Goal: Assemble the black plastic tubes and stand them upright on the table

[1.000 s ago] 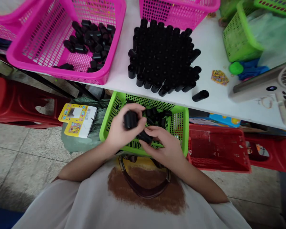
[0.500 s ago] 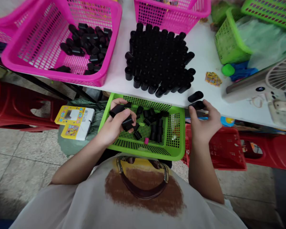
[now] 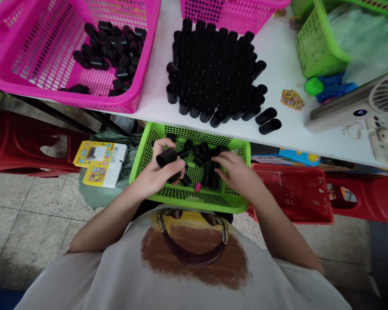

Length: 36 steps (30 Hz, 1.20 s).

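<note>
My left hand (image 3: 155, 170) is closed around black plastic tubes over the left side of a green basket (image 3: 194, 201). One hollow black tube (image 3: 167, 157) points upward in its grip, and another dark piece shows under the fingers. Inside the same basket, my right hand (image 3: 237, 174) reaches down with fingers bent and apart, its tips at some black tubes (image 3: 208, 174) lying there. Whether it touches them I cannot tell. A small pink piece (image 3: 197, 187) lies on the basket floor. Two black tubes (image 3: 270, 126) lie side by side near the table's edge.
Many black tubes (image 3: 213, 73) stand packed together on the white table (image 3: 155, 101). A pink basket (image 3: 67, 99) of black pieces is at left. A fan (image 3: 342, 107) and green basket (image 3: 323, 51) stand at right. A red basket (image 3: 287, 193) sits below.
My right hand has let go of a black tube beside another at the table edge and moved left and down into the green basket. My left hand still holds its tubes.
</note>
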Each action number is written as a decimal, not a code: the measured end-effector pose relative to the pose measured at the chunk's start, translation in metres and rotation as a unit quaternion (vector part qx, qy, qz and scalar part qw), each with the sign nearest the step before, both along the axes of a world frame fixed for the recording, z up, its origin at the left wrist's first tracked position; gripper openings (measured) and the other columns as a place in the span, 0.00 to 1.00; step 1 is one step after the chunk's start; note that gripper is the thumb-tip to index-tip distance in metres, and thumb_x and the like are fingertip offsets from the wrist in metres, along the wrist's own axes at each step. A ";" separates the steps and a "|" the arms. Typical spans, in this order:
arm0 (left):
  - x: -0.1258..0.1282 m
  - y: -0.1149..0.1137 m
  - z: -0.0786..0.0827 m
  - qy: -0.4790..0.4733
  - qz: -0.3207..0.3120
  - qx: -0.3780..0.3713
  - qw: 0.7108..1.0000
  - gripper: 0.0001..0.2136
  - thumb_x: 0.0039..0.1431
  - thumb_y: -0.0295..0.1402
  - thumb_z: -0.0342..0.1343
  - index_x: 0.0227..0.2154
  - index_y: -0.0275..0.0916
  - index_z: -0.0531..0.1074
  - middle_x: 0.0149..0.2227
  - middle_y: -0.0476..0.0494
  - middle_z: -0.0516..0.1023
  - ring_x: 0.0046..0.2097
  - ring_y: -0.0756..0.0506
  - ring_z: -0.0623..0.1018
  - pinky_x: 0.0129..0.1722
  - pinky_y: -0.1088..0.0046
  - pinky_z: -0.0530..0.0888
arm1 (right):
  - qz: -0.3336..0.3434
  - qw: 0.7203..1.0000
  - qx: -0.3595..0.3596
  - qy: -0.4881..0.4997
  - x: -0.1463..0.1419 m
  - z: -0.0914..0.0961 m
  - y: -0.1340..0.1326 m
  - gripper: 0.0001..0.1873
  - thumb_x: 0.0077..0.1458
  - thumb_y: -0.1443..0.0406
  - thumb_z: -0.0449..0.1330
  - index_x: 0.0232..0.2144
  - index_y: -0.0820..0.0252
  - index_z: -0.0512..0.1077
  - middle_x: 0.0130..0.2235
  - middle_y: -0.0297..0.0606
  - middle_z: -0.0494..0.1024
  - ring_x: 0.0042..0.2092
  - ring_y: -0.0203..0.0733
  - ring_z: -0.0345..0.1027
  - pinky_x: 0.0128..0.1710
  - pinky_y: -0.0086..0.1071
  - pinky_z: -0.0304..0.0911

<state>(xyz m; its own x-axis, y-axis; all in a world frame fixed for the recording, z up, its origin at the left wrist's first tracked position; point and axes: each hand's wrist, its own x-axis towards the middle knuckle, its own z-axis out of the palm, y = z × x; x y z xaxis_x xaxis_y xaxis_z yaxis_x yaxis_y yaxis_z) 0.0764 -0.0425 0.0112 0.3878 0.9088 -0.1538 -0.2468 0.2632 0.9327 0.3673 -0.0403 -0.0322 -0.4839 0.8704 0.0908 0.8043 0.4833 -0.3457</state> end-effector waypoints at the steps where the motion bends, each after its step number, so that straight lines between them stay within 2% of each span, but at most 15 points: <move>1: 0.001 0.000 -0.001 0.015 0.002 0.015 1.000 0.22 0.63 0.46 0.67 0.45 0.48 0.58 0.26 0.56 0.73 0.24 0.49 0.73 0.23 0.76 0.69 | 0.047 0.996 -0.058 -0.056 -0.006 -0.005 -0.003 0.22 0.64 0.75 0.59 0.56 0.54 0.77 0.59 0.48 0.76 0.59 0.58 0.72 0.57 0.54 0.73; 3: 0.001 0.000 -0.001 0.037 -0.022 0.038 0.998 0.20 0.63 0.45 0.68 0.42 0.46 0.61 0.27 0.54 0.74 0.24 0.50 0.73 0.23 0.76 0.69 | 0.085 0.981 -0.107 -0.135 -0.014 -0.015 -0.005 0.31 0.59 0.82 0.56 0.58 0.54 0.78 0.66 0.48 0.72 0.62 0.59 0.70 0.57 0.53 0.74; 5: 0.002 0.000 -0.001 0.003 -0.066 0.032 0.997 0.20 0.64 0.50 0.65 0.41 0.44 0.63 0.26 0.53 0.74 0.24 0.50 0.72 0.22 0.77 0.68 | 0.090 0.975 -0.108 -0.172 -0.019 -0.020 -0.002 0.33 0.58 0.83 0.54 0.58 0.54 0.78 0.69 0.47 0.69 0.64 0.59 0.69 0.58 0.52 0.74; 10: 0.002 -0.003 -0.004 -0.105 -0.113 0.002 0.988 0.28 0.63 0.62 0.56 0.50 0.45 0.60 0.24 0.55 0.73 0.21 0.48 0.71 0.20 0.75 0.67 | 0.126 0.967 -0.104 -0.196 -0.025 -0.018 0.009 0.19 0.62 0.79 0.56 0.46 0.61 0.81 0.64 0.53 0.72 0.60 0.60 0.71 0.55 0.50 0.76; 12: 0.003 -0.005 -0.005 -0.115 -0.117 -0.002 0.986 0.30 0.63 0.64 0.53 0.52 0.46 0.58 0.24 0.55 0.73 0.21 0.47 0.71 0.20 0.74 0.68 | 0.118 0.980 -0.116 -0.107 -0.026 -0.012 0.009 0.14 0.64 0.76 0.58 0.47 0.61 0.79 0.57 0.53 0.76 0.55 0.57 0.75 0.52 0.48 0.77; 14: 0.005 -0.008 -0.006 -0.124 -0.121 -0.019 0.985 0.31 0.64 0.65 0.51 0.55 0.46 0.57 0.23 0.55 0.73 0.20 0.47 0.71 0.20 0.74 0.67 | 0.078 0.983 -0.132 0.098 -0.030 -0.002 0.003 0.11 0.65 0.68 0.63 0.50 0.58 0.75 0.51 0.48 0.78 0.48 0.51 0.78 0.48 0.44 0.79; 15: 0.007 -0.010 -0.007 -0.128 -0.122 -0.030 0.984 0.31 0.64 0.65 0.50 0.56 0.47 0.57 0.23 0.56 0.72 0.20 0.47 0.71 0.19 0.75 0.66 | 0.049 0.963 -0.144 0.223 -0.033 0.005 -0.002 0.12 0.65 0.64 0.66 0.50 0.56 0.74 0.49 0.45 0.79 0.46 0.48 0.79 0.46 0.42 0.80; 16: 0.009 -0.011 -0.009 -0.130 -0.124 -0.044 0.983 0.32 0.64 0.66 0.50 0.58 0.47 0.56 0.22 0.56 0.71 0.19 0.46 0.71 0.19 0.75 0.66 | 0.017 0.928 -0.159 0.337 -0.038 0.013 -0.008 0.14 0.65 0.60 0.68 0.49 0.53 0.72 0.49 0.43 0.80 0.45 0.45 0.80 0.45 0.39 0.80; 18: 0.014 -0.014 -0.012 -0.131 -0.131 -0.069 0.980 0.35 0.62 0.67 0.50 0.61 0.46 0.56 0.21 0.56 0.70 0.19 0.46 0.70 0.18 0.75 0.65 | -0.040 0.852 -0.192 0.485 -0.048 0.029 -0.021 0.16 0.63 0.55 0.70 0.48 0.51 0.71 0.48 0.40 0.82 0.45 0.42 0.81 0.43 0.35 0.81; 20: 0.018 -0.015 -0.014 -0.136 -0.144 -0.084 0.977 0.40 0.60 0.68 0.51 0.64 0.46 0.55 0.20 0.56 0.70 0.18 0.47 0.69 0.17 0.76 0.64 | -0.065 0.815 -0.218 0.533 -0.059 0.041 -0.031 0.18 0.62 0.55 0.72 0.47 0.51 0.72 0.47 0.39 0.84 0.46 0.42 0.82 0.45 0.34 0.81; 25: 0.023 -0.015 -0.011 -0.137 -0.166 -0.113 0.970 0.45 0.57 0.67 0.56 0.68 0.46 0.53 0.21 0.57 0.70 0.18 0.48 0.68 0.15 0.78 0.62 | -0.087 0.785 -0.217 0.574 -0.073 0.045 -0.034 0.17 0.60 0.54 0.74 0.44 0.52 0.75 0.42 0.37 0.85 0.43 0.39 0.83 0.42 0.31 0.82; 28: 0.023 -0.015 -0.012 -0.142 -0.167 -0.122 0.968 0.45 0.58 0.66 0.56 0.70 0.47 0.53 0.21 0.56 0.70 0.19 0.47 0.70 0.15 0.78 0.64 | -0.093 0.781 -0.210 0.580 -0.073 0.042 -0.032 0.16 0.59 0.55 0.74 0.44 0.53 0.76 0.41 0.37 0.85 0.41 0.38 0.82 0.42 0.30 0.82; 31: 0.020 -0.017 -0.016 -0.145 -0.171 -0.114 0.968 0.44 0.59 0.66 0.55 0.70 0.48 0.53 0.22 0.55 0.71 0.19 0.48 0.69 0.15 0.77 0.63 | -0.067 0.790 -0.210 0.572 -0.069 0.043 -0.031 0.15 0.59 0.59 0.75 0.45 0.53 0.77 0.42 0.36 0.85 0.44 0.39 0.83 0.45 0.30 0.82; 34: 0.013 -0.019 -0.016 -0.065 -0.176 -0.086 0.979 0.39 0.64 0.64 0.53 0.70 0.48 0.56 0.24 0.53 0.73 0.21 0.48 0.69 0.18 0.75 0.64 | -0.033 0.824 -0.206 0.527 -0.062 0.047 -0.030 0.14 0.59 0.61 0.74 0.46 0.53 0.78 0.44 0.37 0.86 0.45 0.40 0.83 0.47 0.32 0.82; 36: 0.007 -0.019 -0.014 0.021 -0.200 -0.055 0.978 0.33 0.67 0.61 0.53 0.65 0.45 0.66 0.25 0.52 0.74 0.22 0.48 0.69 0.21 0.74 0.66 | 0.010 0.854 -0.215 0.474 -0.057 0.050 -0.027 0.15 0.61 0.62 0.72 0.49 0.54 0.78 0.48 0.39 0.85 0.46 0.42 0.83 0.49 0.35 0.82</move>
